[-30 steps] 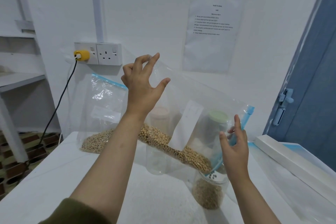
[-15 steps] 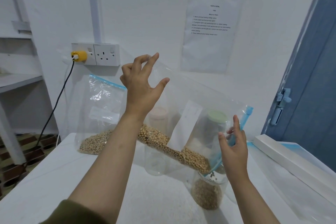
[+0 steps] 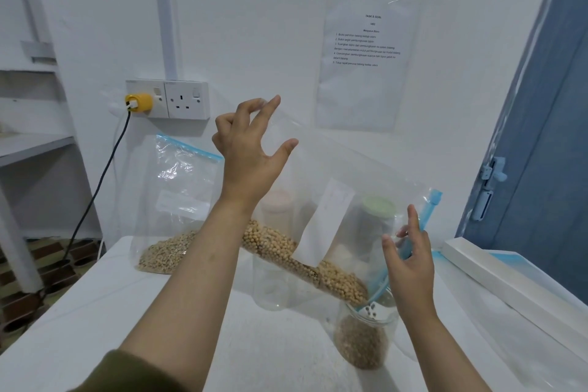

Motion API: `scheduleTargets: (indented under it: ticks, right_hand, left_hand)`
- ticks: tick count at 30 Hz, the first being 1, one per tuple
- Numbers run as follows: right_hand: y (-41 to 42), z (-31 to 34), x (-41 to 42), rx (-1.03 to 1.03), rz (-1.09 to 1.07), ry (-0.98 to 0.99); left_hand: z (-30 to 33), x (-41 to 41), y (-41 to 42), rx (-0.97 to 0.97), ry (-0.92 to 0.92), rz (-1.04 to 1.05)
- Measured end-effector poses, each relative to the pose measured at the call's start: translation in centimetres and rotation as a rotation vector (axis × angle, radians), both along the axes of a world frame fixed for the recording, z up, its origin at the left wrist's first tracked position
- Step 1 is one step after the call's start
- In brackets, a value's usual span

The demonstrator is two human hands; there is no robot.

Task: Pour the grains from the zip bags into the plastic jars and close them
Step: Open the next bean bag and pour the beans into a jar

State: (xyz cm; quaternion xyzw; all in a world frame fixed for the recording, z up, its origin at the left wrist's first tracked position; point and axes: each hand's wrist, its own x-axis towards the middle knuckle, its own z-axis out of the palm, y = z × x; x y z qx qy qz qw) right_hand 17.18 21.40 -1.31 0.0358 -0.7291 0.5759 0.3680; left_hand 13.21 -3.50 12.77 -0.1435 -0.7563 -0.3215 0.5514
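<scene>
While our left hand [image 3: 251,165] still pinches the clear zip bag [image 3: 366,197] corner up high and our right hand [image 3: 410,267] pinches its blue mouth, little has changed, so yellow beans [image 3: 305,261] keep sliding into the clear plastic jar [image 3: 366,337].

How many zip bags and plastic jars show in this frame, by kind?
Zip bags: 2, the tilted bag held up by both hands, and the standing bag at the wall.
Plastic jars: 4, the open jar, the clear jar, the pink-lidded jar, the green-lidded jar.
Total: 6.
</scene>
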Motion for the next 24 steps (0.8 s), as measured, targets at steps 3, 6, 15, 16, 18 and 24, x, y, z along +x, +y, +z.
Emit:
scheduleTargets:
  ticks: [3,6,15,16,18,24]
  right_hand:
    - [0.02,0.01,0.04,0.0,0.001,-0.002]
    - [0.04,0.03,0.12,0.004,0.003,-0.002]
    - [0.19,-0.11,0.09,0.003,0.006,-0.008]
    - [0.19,-0.1,0.11,-0.001,0.008,-0.007]
    - [0.2,-0.08,0.15,-0.005,0.009,-0.003]
    - [0.2,-0.15,0.09,-0.008,0.006,-0.012]
  left_hand:
    - [0.01,0.05,0.02,-0.004,-0.005,0.003]
    - [0.07,0.11,0.07,-0.005,0.003,0.009]
    - [0.13,0.19,0.24,-0.004,0.003,0.002]
    - [0.13,0.2,0.25,-0.005,0.003,0.002]
    - [0.14,0.18,0.25,-0.005,0.002,0.004]
    - [0.1,0.1,0.25,-0.007,0.008,0.007]
